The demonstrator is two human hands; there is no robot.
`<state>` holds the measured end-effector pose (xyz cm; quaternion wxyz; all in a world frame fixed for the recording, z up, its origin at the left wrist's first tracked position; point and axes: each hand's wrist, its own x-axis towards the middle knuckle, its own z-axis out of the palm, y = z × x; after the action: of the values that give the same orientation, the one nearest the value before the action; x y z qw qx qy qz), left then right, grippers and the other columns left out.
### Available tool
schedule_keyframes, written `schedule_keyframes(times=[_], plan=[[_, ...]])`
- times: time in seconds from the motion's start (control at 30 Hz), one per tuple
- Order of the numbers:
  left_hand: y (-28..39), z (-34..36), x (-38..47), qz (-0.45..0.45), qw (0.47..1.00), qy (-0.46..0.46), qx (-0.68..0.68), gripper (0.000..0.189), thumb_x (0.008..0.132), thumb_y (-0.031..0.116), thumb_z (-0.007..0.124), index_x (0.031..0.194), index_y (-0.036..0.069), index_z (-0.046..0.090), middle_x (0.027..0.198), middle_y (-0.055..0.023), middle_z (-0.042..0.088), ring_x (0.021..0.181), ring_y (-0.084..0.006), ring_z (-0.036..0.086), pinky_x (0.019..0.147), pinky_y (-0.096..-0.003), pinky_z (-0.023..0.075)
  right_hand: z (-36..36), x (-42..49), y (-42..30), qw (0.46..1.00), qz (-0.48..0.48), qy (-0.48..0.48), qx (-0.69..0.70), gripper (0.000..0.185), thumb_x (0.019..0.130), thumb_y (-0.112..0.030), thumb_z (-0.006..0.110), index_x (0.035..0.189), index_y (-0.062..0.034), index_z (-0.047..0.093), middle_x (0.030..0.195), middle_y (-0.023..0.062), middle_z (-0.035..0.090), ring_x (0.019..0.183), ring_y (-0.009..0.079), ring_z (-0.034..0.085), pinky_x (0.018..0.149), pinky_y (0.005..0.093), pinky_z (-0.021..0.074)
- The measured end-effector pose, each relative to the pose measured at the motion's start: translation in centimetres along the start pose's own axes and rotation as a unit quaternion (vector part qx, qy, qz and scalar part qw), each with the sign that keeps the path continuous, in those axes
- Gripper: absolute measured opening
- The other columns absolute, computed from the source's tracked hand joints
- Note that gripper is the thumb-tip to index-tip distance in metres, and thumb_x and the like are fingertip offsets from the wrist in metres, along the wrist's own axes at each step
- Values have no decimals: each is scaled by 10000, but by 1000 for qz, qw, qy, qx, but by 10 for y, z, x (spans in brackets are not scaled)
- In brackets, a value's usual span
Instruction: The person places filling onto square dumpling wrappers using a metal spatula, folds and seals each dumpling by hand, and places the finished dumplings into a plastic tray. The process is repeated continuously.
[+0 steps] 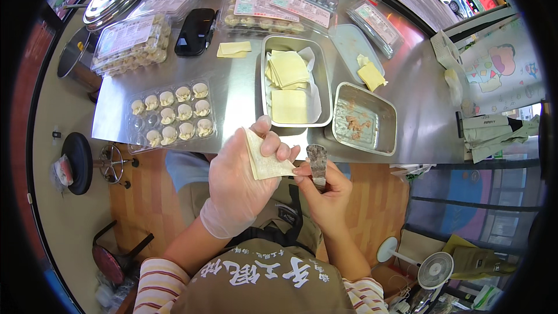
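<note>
My left hand (pixel 233 185) wears a clear plastic glove and holds a folded, pale wonton wrapper (pixel 269 163) across its palm and fingers. Bare, my right hand (pixel 332 198) pinches the wrapper's lower right corner between finger and thumb. A flat, smeared spatula (pixel 317 160) stays tucked in that same hand, blade up. Just beyond the hands, square yellow wrappers (pixel 287 69) lie stacked on white paper in a steel tray (pixel 325 89). To its right, a deeper steel pan (pixel 384 131) has a little minced filling (pixel 358 126) at the bottom.
A clear plastic tray (pixel 150 123) with several folded wontons (pixel 185 112) sits at the table's left front edge. Behind are packed boxes (pixel 130 48), a black phone (pixel 194 32) and a loose wrapper (pixel 234 49). A translucent lid (pixel 348 43) carries wrapper scraps (pixel 371 76).
</note>
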<state>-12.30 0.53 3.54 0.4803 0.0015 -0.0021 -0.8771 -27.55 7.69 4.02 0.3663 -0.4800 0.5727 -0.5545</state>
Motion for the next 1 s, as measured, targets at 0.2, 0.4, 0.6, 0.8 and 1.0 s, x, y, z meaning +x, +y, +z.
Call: schedule_keyframes(times=[0.2, 0.4, 0.6, 0.8, 1.0], plan=[[13, 2, -11, 27, 988, 47, 147, 498, 840, -22, 456, 1329, 67, 475, 1054, -57, 532, 1060, -249, 561, 1175, -473, 371, -8, 3, -15, 999, 1, -21, -34, 200, 963, -4, 678, 1141, 27, 765, 959, 31, 630, 792, 68, 562, 661, 189, 424], [41, 5, -21, 54, 976, 95, 188, 598, 842, -13, 429, 1439, 4, 464, 1505, -256, 497, 1425, -389, 466, 1252, -508, 304, -3, 11, -39, 990, -21, -106, -88, 216, 949, -21, 709, 1152, -4, 780, 881, 41, 644, 745, 97, 568, 634, 234, 433], [64, -12, -28, 51, 998, 0, 31, 639, 847, 98, 533, 1468, -37, 468, 1506, -282, 487, 1434, -431, 442, 1267, -531, 273, 28, 23, -41, 970, -37, -195, -142, 219, 896, 2, 760, 1105, -45, 805, 840, 44, 660, 732, 109, 592, 629, 254, 459], [71, -24, -37, 109, 992, -25, 57, 439, 999, 245, 565, 1358, -6, 548, 1313, -213, 608, 1308, -353, 539, 1168, -475, 376, 54, 24, -32, 975, -28, -171, -142, 232, 887, 1, 771, 1108, -60, 807, 830, 46, 645, 701, 107, 572, 610, 254, 445], [82, -28, -44, 165, 974, -5, 156, 283, 1125, 310, 436, 1136, 67, 580, 1193, -141, 632, 1244, -288, 573, 1140, -446, 402, 76, 23, -29, 959, -94, -171, -205, 254, 874, 12, 776, 1113, -67, 808, 855, 48, 635, 660, 101, 549, 580, 252, 432]])
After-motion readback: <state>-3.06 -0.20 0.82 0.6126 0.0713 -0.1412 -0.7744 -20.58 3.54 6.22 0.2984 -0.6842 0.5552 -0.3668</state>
